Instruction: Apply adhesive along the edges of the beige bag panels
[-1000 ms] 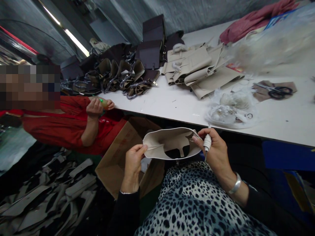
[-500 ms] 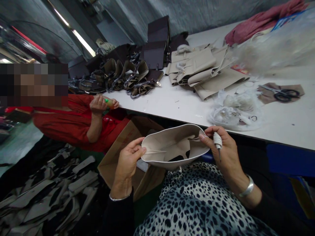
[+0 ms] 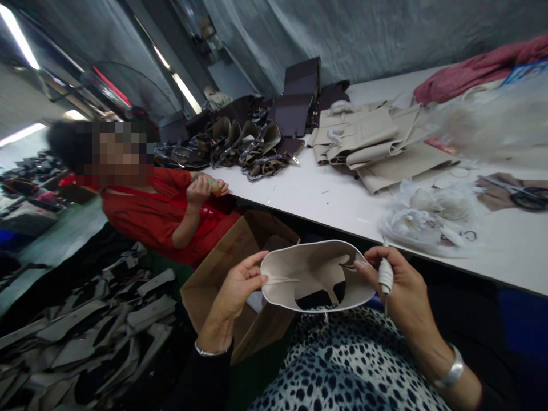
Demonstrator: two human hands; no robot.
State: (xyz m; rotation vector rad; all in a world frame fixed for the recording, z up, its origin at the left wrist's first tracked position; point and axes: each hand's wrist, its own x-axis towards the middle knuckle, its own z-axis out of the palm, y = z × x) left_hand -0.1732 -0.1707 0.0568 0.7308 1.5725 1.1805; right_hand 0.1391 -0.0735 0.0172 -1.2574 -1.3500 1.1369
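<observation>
An open beige bag body is held over my lap with its mouth towards me, showing black patches inside. My left hand pinches its left rim between thumb and fingers. At the opposite rim, my right hand has its thumb just inside the edge. That same hand also holds what looks like an awl, with a white wrapped handle and a thin metal shaft pointing down. Part of the handle is hidden by my fingers.
A white table bears beige bag pieces, dark bags, a clear plastic bag and scissors. Below stands a cardboard box. A co-worker in red is at left, near piled pieces.
My view has shifted, so the surroundings appear further right and lower. The bag's mouth is tipped more towards me, showing more of its inside. Both hands keep their places at the rim.
</observation>
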